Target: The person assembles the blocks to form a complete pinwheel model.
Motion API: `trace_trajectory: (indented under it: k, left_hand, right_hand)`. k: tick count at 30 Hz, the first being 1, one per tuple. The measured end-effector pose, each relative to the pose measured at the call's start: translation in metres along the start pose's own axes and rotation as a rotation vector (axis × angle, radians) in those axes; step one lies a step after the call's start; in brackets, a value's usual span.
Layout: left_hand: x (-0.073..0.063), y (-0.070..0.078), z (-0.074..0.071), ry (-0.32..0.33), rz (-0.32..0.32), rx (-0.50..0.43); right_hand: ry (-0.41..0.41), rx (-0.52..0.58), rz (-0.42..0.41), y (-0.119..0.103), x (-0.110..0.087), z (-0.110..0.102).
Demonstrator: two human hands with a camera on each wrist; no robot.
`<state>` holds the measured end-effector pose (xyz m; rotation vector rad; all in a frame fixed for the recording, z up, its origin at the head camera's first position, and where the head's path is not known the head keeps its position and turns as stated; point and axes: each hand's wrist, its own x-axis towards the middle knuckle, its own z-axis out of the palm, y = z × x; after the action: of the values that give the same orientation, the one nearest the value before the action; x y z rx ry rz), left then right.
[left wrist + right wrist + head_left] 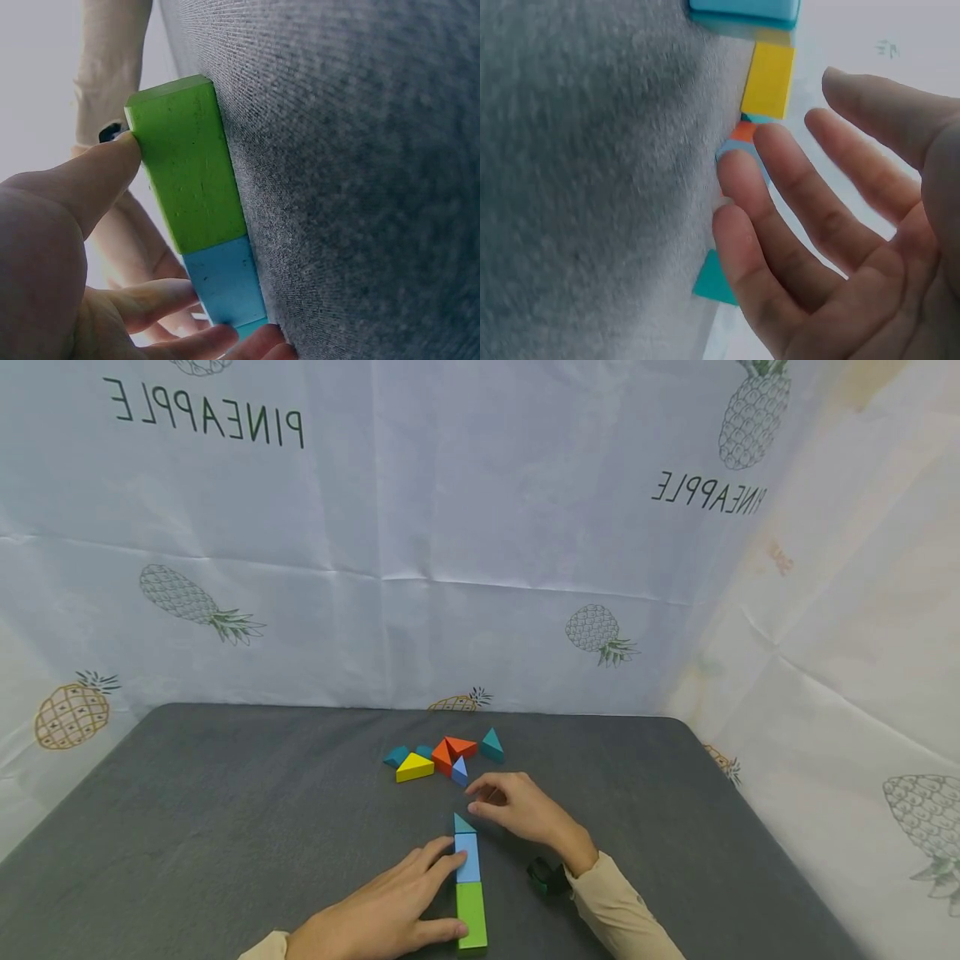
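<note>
A green rectangular block (472,910), a light-blue block (469,867) and a small teal triangular block (462,825) lie end to end in a line on the dark table. My left hand (386,902) rests along the left side of this line. Its thumb touches the green block (187,165), while its fingers, fairly straight, lie against the blue block (225,277) and the teal one. Beyond the line's far tip hovers my right hand (525,808), fingers loosely bent with nothing between them. Close ahead of it stands a small blue triangular block (460,772).
Toward the table's far side sits a cluster: a yellow triangular block (415,768), two orange-red blocks (442,757), and teal blocks (396,757), with a separate teal triangle (492,746) to the right. A black object (546,877) shows by my right wrist. Behind hangs a pineapple-print curtain (465,635).
</note>
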<state>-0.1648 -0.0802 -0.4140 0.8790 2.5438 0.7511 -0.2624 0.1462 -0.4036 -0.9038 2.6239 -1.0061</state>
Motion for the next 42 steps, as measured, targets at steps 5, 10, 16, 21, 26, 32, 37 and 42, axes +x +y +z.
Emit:
trace_trajectory:
  k: [5, 10, 16, 21, 26, 32, 37, 42]
  left_hand:
    - [0.0, 0.0, 0.0, 0.02, 0.025, 0.012]
    - [-0.001, 0.0, 0.001, 0.022, 0.026, 0.007]
    - [0.0, 0.0, 0.001, 0.007, 0.013, -0.005]
    - [0.0, 0.0, 0.001, 0.018, 0.023, 0.01]
    - [0.0, 0.0, 0.0, 0.007, 0.011, -0.005]
    - [0.0, 0.0, 0.0, 0.003, 0.004, 0.0]
    - [0.0, 0.0, 0.001, 0.017, 0.011, 0.016]
    - [0.001, 0.0, 0.001, 0.008, 0.003, 0.01]
  right_hand:
    - [-0.087, 0.014, -0.007, -0.002, 0.001, 0.004]
    - [-0.123, 0.028, -0.013, -0.004, 0.001, 0.007]
    - [-0.125, 0.023, -0.004, -0.004, 0.001, 0.007]
    - [-0.08, 0.015, -0.012, -0.002, 0.002, 0.006]
    - [-0.01, 0.003, -0.034, -0.001, 0.003, 0.004]
    - [0.069, -0.004, -0.044, -0.002, 0.002, 0.0]
    - [0.135, -0.04, -0.037, 0.003, 0.002, 0.0]
    - [0.182, -0.049, -0.038, 0.008, 0.004, 0.0]
